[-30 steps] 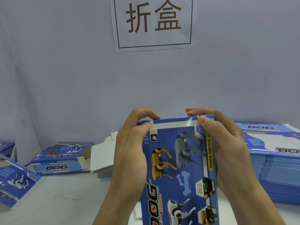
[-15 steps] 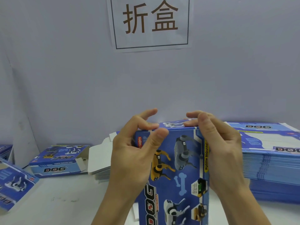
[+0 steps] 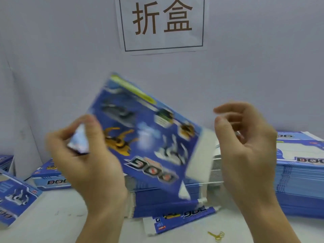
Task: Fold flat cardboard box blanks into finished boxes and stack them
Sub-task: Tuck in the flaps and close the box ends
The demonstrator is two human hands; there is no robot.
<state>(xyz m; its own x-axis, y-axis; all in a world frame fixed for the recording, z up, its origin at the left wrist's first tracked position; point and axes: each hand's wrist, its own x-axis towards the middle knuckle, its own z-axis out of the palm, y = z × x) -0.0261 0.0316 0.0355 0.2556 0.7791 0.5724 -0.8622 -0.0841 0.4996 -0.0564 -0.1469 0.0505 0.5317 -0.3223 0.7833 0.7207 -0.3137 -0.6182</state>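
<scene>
A blue toy-dog box [image 3: 149, 135] hangs tilted in the air before me, blurred by motion, its printed face toward me. My left hand [image 3: 87, 155] grips its left end between thumb and fingers. My right hand [image 3: 245, 146] is apart from the box on the right, fingers curled and spread, holding nothing. A white flap [image 3: 199, 153] shows at the box's right end. Behind and below lies a thick stack of flat blue blanks [image 3: 175, 195]. Another tall stack of blanks [image 3: 301, 174] stands at the right.
Folded boxes lie at the left: one [image 3: 50, 178] by the wall and another [image 3: 15, 195] at the left edge. A loose blank [image 3: 182, 220] lies on the white table, with a yellow rubber band [image 3: 216, 235] near the front. A paper sign [image 3: 163, 23] hangs on the wall.
The box has swung from upright between both hands to tilted and turned leftward. My right hand has let go and drawn away to the right; my left hand keeps hold.
</scene>
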